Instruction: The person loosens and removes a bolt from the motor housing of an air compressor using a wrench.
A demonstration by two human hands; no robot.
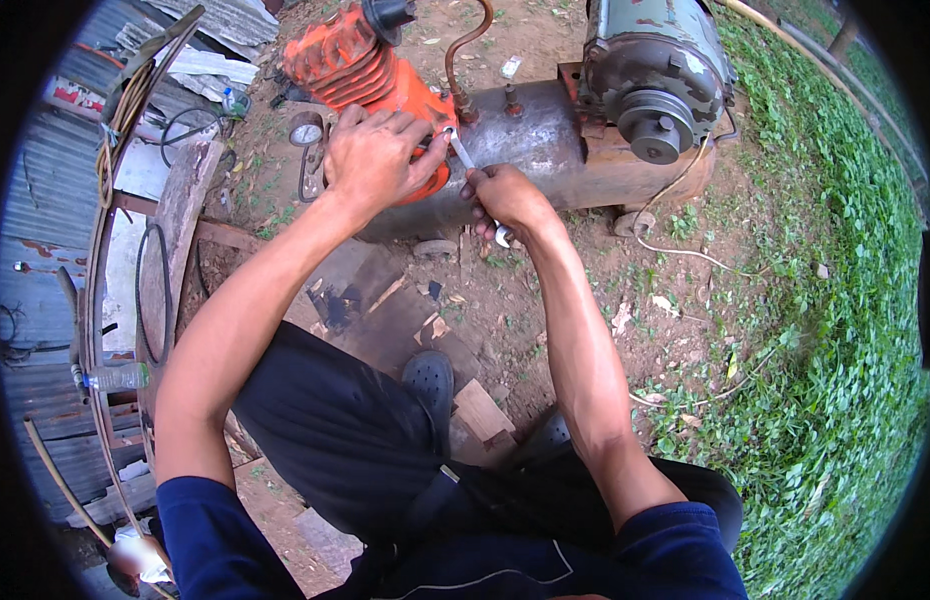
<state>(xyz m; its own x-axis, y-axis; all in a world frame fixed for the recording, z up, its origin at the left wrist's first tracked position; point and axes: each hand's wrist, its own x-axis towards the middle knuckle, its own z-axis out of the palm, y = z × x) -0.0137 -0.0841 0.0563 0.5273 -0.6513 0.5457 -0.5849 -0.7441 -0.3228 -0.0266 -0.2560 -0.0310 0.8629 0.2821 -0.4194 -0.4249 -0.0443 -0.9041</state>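
Orange and finned, the compressor pump (360,60) sits on a rusty steel tank (515,150), the landmark here. The left hand (380,155) presses flat against the pump's base, fingers spread. The right hand (505,195), in front of the tank, is clenched around a silver wrench (465,155) angled up to the pump. A grey motor (655,75) sits on the tank's right end.

Slim silver wrench (477,180) slants from eleven o'clock down to five; its upper end meets the orange finned compressor head (360,60), bolted atop a rusty tank (525,150).
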